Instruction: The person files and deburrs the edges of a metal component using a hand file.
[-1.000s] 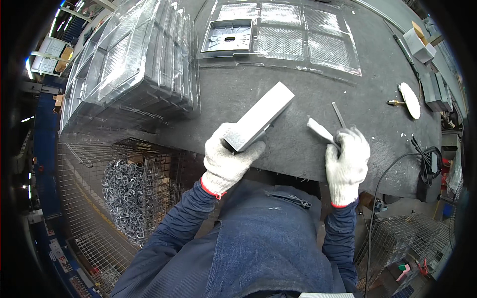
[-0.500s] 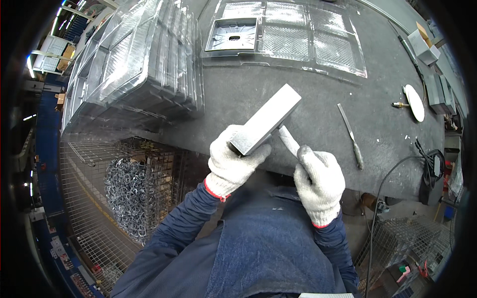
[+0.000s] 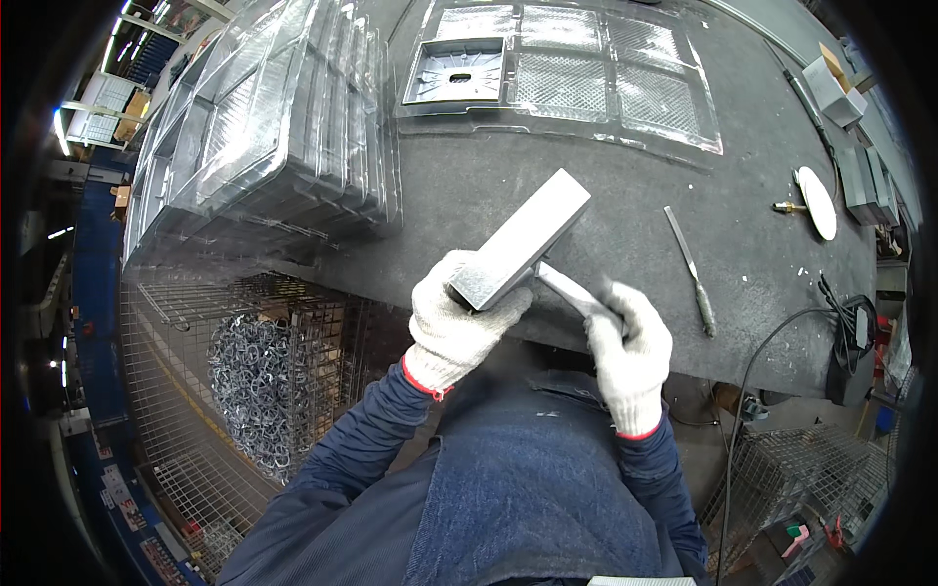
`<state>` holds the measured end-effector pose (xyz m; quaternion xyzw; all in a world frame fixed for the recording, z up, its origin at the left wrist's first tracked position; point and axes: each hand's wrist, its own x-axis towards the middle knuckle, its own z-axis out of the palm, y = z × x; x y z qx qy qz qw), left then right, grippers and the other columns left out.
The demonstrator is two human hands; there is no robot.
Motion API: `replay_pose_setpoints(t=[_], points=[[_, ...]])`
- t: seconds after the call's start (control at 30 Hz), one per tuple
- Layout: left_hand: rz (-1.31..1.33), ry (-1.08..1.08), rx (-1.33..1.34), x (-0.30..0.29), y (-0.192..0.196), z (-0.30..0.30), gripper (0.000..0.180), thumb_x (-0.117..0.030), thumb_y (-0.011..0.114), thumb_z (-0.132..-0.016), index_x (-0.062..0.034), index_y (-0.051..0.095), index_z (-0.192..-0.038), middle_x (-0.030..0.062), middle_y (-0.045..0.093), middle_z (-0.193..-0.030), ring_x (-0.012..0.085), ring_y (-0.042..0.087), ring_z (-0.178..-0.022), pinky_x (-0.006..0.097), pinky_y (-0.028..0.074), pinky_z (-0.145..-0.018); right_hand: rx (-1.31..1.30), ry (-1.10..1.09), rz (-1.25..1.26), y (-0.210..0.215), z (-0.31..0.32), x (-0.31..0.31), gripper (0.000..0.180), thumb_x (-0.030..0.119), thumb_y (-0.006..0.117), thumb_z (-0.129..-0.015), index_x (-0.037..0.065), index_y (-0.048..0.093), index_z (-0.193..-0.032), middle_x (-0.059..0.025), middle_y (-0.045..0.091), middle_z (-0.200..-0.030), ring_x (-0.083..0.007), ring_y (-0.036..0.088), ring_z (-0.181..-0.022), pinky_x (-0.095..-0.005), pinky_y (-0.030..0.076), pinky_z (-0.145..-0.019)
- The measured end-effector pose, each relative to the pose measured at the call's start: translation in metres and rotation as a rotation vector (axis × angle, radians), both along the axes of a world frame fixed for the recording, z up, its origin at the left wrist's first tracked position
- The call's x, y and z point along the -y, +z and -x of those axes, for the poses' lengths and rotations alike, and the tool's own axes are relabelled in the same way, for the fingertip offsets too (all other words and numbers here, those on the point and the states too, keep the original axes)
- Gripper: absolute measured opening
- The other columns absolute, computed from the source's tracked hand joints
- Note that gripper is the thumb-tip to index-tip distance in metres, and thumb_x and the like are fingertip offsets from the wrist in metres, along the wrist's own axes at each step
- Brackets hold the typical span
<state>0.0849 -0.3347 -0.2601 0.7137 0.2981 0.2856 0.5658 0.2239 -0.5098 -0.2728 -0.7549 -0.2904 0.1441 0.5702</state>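
Grey metal, matte and cast-looking: a long rectangular block [image 3: 523,237] with square edges, held slantwise over the near edge of the dark felt-like tabletop [image 3: 625,156], its far end pointing up and to the right, its near end seated in our left hand [image 3: 457,327]. That grip is pressed around the block's lower end, white knit glove wrapping the underside and sides. Our right hand [image 3: 630,347], gloved alike, is pinching a flat pale blade or file [image 3: 567,290] whose tip meets the block's near right edge. We judge the block rigid and fairly heavy for its size, unlikely to bend or crack, though its smooth faces could slide in cotton gloves; the best hold is low and around the body, as now, with the worked edge left free. The blade looks thin and stiff, best taken at its handle end. To the right on the tabletop lies a second slim tool [image 3: 690,269], well apart from both hands; farther right, a white disc [image 3: 816,202]. At the far side sits a clear moulded plastic tray [image 3: 576,73] holding one grey square part [image 3: 459,70]; at far left, a stack of like trays [image 3: 264,137]. Below left, a wire basket of metal rings [image 3: 259,381].
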Motion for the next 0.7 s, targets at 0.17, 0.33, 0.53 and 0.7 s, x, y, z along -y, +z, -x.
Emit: replay_pose_setpoints(t=[0.17,0.33,0.53,0.7], points=[[-0.021,0.029,0.021,0.0,-0.003,-0.002,0.039,-0.011,0.097,-0.083,-0.0026,0.075,-0.114,0.0093,0.083,-0.104,0.0155,0.078,-0.096,0.034,0.063,-0.086,-0.572,-0.034,-0.036,0.017,-0.004,-0.001,0.04,-0.001,0.066,-0.103,-0.006,0.064,-0.142,-0.0148,0.076,-0.114,-0.0105,0.068,-0.076,-0.0252,0.056,-0.065],[-0.013,0.022,0.033,0.0,-0.002,-0.002,0.04,-0.011,0.097,-0.083,-0.0029,0.075,-0.114,0.0091,0.082,-0.104,0.0152,0.078,-0.096,0.034,0.063,-0.086,-0.74,-0.081,-0.123,0.014,-0.007,-0.002,0.032,-0.002,0.064,-0.105,-0.005,0.068,-0.137,-0.013,0.075,-0.109,-0.008,0.063,-0.068,-0.0235,0.053,-0.06],[-0.007,0.036,0.005,0.0,-0.002,0.0,0.04,-0.011,0.099,-0.082,-0.0032,0.075,-0.114,0.009,0.082,-0.103,0.0149,0.078,-0.096,0.034,0.063,-0.086,0.035,0.12,-0.034,0.005,0.007,-0.013,0.045,0.006,0.083,-0.092,-0.002,0.072,-0.135,-0.0166,0.078,-0.113,-0.0247,0.077,-0.096,-0.0369,0.063,-0.083],[-0.086,0.028,-0.021,0.001,0.001,-0.003,0.038,-0.006,0.095,-0.083,-0.0024,0.074,-0.114,0.0096,0.082,-0.104,0.0163,0.078,-0.093,0.033,0.063,-0.082,0.525,0.177,0.159,0.016,-0.005,-0.035,0.039,0.002,0.084,-0.089,0.004,0.076,-0.127,-0.0154,0.077,-0.099,-0.0301,0.077,-0.086,-0.0381,0.062,-0.077]])
